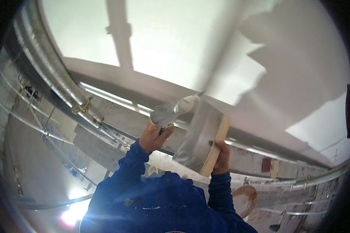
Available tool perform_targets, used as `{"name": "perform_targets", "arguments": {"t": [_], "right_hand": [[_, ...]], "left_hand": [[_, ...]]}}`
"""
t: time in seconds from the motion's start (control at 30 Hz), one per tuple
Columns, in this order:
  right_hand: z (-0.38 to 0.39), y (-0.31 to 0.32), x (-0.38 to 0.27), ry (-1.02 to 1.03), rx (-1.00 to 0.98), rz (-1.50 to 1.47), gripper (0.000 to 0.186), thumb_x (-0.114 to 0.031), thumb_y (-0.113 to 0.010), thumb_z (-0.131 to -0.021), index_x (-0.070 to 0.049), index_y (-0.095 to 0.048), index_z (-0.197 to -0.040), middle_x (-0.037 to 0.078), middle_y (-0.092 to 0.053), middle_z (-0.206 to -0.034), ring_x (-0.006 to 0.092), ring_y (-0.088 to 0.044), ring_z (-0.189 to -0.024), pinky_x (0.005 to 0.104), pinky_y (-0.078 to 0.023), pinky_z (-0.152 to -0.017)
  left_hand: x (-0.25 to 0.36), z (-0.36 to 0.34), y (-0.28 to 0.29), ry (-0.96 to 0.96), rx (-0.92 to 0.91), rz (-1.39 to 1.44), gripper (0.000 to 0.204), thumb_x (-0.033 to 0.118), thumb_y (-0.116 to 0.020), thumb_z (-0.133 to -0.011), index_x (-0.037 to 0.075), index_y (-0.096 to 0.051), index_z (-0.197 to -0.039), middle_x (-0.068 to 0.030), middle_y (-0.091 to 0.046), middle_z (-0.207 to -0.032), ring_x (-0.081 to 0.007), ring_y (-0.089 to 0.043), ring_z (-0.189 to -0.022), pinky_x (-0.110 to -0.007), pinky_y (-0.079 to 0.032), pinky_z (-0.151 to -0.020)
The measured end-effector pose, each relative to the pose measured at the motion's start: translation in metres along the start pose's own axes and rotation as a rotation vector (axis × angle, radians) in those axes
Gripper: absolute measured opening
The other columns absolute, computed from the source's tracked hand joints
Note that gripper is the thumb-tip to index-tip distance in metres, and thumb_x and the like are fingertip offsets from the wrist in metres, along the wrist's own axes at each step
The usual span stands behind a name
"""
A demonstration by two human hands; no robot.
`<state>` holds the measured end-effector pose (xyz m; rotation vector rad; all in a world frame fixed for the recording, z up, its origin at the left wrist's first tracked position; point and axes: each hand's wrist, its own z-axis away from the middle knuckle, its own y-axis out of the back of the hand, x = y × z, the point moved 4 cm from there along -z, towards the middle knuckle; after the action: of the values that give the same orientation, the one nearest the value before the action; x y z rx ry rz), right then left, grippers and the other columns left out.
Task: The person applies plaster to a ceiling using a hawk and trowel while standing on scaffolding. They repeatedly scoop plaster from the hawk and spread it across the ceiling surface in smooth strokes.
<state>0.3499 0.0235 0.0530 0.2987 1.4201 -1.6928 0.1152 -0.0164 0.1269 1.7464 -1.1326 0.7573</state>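
Note:
My left hand (156, 138) is closed around the handle of a putty knife (161, 115), just left of the middle. A lump of white plaster (186, 104) sits toward the far end of its blade. My right hand (221, 157) grips a wide metal filling knife (196, 134) by its pale wooden back (216, 146). The broad blade is tilted, and its far corner lies close to the plaster lump; whether they touch I cannot tell. Both tools are in front of a white wall (163, 42), and the left knife's tip appears close to the wall's lower edge.
Metal scaffold tubes (52, 66) with a coupler (81, 106) run along the left. Thin rails (46, 134) cross below them. A round bucket (245, 200) stands low on the right. Grey planks (93, 145) lie at the left. Shadows fall across the wall.

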Motion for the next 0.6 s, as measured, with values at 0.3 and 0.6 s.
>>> {"name": "perform_targets", "arguments": {"t": [0.3, 0.6], "right_hand": [[0.023, 0.025, -0.024, -0.028, 0.0, -0.118, 0.024, -0.018, -0.058, -0.07, -0.001, -0.054, -0.087, 0.007, -0.054, -0.077, 0.0186, -0.056, -0.07, 0.031, -0.049, -0.059], [0.063, 0.06, -0.245, 0.984, 0.148, 0.213, 0.033, -0.039, -0.046, -0.081, -0.007, -0.053, -0.076, 0.006, -0.051, -0.076, 0.0167, -0.051, -0.068, 0.0283, -0.045, -0.062]], "left_hand": [[0.01, -0.046, -0.094, -0.563, 0.047, -0.443, 0.049, 0.001, -0.061, -0.064, 0.012, -0.052, -0.112, -0.0069, -0.053, -0.071, -0.022, -0.054, -0.058, -0.033, -0.044, -0.05], [-0.027, -0.027, -0.155, -0.343, -0.019, -0.401, 0.044, -0.003, -0.055, -0.067, 0.012, -0.055, -0.108, -0.0108, -0.055, -0.073, -0.0255, -0.055, -0.061, -0.035, -0.043, -0.051]]}}
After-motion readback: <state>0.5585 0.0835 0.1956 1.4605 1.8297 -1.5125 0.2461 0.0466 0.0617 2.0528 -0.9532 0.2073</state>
